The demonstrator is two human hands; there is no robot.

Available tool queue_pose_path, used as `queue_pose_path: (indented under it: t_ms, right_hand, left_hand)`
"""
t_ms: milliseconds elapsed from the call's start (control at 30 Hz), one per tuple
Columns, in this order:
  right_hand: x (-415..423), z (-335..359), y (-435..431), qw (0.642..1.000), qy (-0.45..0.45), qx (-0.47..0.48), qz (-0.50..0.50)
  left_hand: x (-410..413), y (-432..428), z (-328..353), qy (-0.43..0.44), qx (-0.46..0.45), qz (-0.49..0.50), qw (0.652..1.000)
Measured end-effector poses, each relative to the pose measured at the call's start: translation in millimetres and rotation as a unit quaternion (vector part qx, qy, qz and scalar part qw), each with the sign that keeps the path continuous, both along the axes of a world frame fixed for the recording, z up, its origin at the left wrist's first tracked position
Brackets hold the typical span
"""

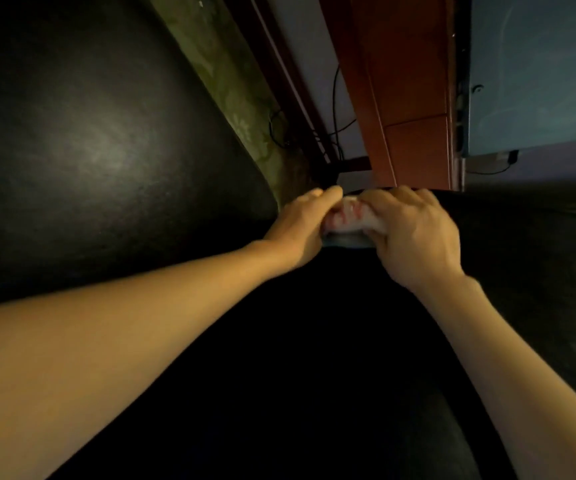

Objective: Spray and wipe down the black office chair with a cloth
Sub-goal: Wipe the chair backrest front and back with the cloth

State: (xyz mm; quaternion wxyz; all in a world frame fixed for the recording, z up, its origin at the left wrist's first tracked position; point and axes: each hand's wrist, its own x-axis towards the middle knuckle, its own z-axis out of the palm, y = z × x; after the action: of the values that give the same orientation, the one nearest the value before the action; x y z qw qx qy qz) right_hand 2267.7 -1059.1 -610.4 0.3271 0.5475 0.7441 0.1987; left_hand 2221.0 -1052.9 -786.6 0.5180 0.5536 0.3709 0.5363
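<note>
The black office chair (82, 143) fills the left and lower part of the view, its dark padded surface catching a dull shine. A small white cloth with red marks (348, 216) is bunched between both hands near the chair's far edge. My left hand (300, 230) holds the cloth's left side, fingers curled over it. My right hand (414, 233) grips its right side from above. Most of the cloth is hidden under the fingers. No spray bottle is in view.
Beyond the chair stands a green patterned surface (224, 77), a reddish wooden panel (404, 81) and a blue-grey panel (535, 71). Black cables (335, 129) hang along the pale wall between them. The lighting is dim.
</note>
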Motion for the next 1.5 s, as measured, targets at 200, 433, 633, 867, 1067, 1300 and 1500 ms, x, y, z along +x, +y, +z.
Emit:
queue_pose_path:
  t_ms: [200, 433, 633, 867, 1067, 1300, 1500]
  right_hand:
    - [14, -20, 55, 0.999, -0.036, 0.030, 0.001]
    - [-1, -25, 13, 0.997, -0.065, -0.038, -0.014]
    - [-51, -30, -102, 0.981, -0.090, -0.139, -0.099]
    - [-123, -43, -226, 0.971, -0.089, -0.146, -0.166]
    - [-155, -27, -273, 0.980, -0.049, -0.122, -0.151]
    - [-159, -8, -304, 0.985, -0.004, -0.082, -0.150]
    - [-152, -4, -316, 0.984, 0.004, -0.091, -0.152]
  left_hand:
    - [30, 52, -23, -0.078, -0.070, -0.021, 0.994]
    - [7, -18, -14, -0.114, -0.087, -0.064, 0.988]
    - [-44, -146, -24, -0.061, -0.104, -0.168, 0.978]
    - [-116, -274, -30, -0.043, -0.132, -0.180, 0.974]
    - [-144, -317, -19, -0.007, -0.136, -0.148, 0.980]
    - [-146, -343, -9, -0.008, -0.060, -0.085, 0.995]
    - [-144, -345, -5, -0.078, -0.055, -0.092, 0.991]
